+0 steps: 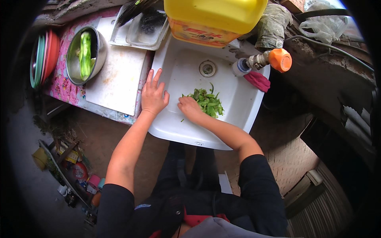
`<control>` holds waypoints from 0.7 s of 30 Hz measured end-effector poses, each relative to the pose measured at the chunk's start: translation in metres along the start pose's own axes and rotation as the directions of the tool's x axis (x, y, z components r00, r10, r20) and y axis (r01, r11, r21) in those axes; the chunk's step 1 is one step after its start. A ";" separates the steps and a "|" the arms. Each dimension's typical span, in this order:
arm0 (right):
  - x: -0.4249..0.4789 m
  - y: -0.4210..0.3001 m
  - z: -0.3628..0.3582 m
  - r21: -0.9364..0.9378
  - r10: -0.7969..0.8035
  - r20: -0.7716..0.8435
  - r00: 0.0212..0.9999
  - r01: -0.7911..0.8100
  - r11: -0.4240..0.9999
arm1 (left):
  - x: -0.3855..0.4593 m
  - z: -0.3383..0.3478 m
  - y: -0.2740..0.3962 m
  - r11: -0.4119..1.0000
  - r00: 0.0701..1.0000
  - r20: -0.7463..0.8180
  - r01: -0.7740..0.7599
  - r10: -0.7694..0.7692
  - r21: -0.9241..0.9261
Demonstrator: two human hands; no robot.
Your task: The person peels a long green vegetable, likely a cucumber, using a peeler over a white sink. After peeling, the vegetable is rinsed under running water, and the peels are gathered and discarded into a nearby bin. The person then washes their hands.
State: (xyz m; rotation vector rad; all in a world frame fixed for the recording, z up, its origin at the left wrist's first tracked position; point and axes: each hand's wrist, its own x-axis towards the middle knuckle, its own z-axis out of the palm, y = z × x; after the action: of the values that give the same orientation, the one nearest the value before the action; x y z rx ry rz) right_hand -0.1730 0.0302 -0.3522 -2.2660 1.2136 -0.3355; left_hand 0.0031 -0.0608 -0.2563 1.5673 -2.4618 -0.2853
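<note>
A pile of green vegetable peelings (pixel 209 102) lies in the white sink basin (pixel 181 71), below the drain strainer (pixel 207 68). My right hand (pixel 190 108) reaches down to the pile's left side with its fingers bent against it. Whether the fingers grip any peelings is hidden. Over the sink's left rim, my left hand (pixel 154 95) is spread and holds nothing. Left of it, a white cutting board (pixel 119 74) lies on a flowered tablecloth (pixel 67 89). On the board's left edge, a metal bowl (pixel 101 56) leans and holds a long peeled green vegetable (pixel 85 56).
A large yellow detergent jug (pixel 215 17) stands behind the sink. At right are a tap with an orange handle (pixel 280 60) and a dark pink cloth (pixel 258 81) on the rim. Clear plastic trays (pixel 143 29) and stacked coloured basins (pixel 44 58) sit to the left.
</note>
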 end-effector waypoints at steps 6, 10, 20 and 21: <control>0.020 0.006 0.037 -0.151 -0.002 0.051 0.999 0.010 0.988 | 0.006 0.001 0.000 0.999 1.000 -0.009 -0.024 0.024 0.022; -0.027 0.013 0.035 -0.261 0.145 0.239 0.960 -0.080 0.962 | 0.005 0.001 0.001 1.000 1.000 -0.012 -0.012 0.012 0.001; -0.003 0.055 -0.001 -0.151 0.333 -0.219 0.917 -0.369 0.917 | 0.007 0.000 0.006 1.000 1.000 -0.008 -0.018 0.018 0.011; -0.008 0.056 0.003 -0.209 0.355 -0.152 0.923 -0.381 0.901 | 0.007 0.000 0.004 1.000 1.000 -0.011 -0.018 0.018 0.012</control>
State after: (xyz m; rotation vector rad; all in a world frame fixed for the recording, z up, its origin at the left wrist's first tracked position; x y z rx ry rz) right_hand -0.2150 0.0129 -0.3868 -2.1641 1.7880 -0.1805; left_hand -0.0038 -0.0653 -0.2549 1.5461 -2.4724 -0.2587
